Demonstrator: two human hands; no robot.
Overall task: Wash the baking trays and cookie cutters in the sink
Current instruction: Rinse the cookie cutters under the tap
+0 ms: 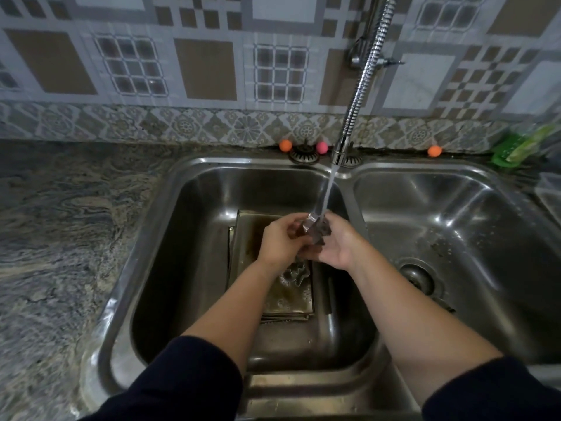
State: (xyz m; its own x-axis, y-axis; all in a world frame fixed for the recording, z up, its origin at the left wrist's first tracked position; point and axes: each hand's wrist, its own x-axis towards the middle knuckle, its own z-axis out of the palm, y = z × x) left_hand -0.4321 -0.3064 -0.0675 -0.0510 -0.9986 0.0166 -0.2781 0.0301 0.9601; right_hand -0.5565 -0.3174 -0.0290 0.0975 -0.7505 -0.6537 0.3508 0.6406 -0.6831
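Both hands hold a metal cookie cutter (315, 227) under the running water over the left sink bowl (194, 238). My left hand (280, 243) grips its left side with curled fingers. My right hand (337, 244) cups it from the right and below. Beneath the hands, stacked square baking trays (243, 238) lie on the bowl's floor, wet and soapy. A second, flower-shaped cookie cutter (296, 273) rests on the top tray, just below my hands.
A flexible chrome tap (361, 86) pours a stream into the left bowl. The right bowl (455, 226) has its drain (417, 276) near the divider. A marbled stone counter (60, 238) lies left. A green soap holder (516, 147) sits at the back right.
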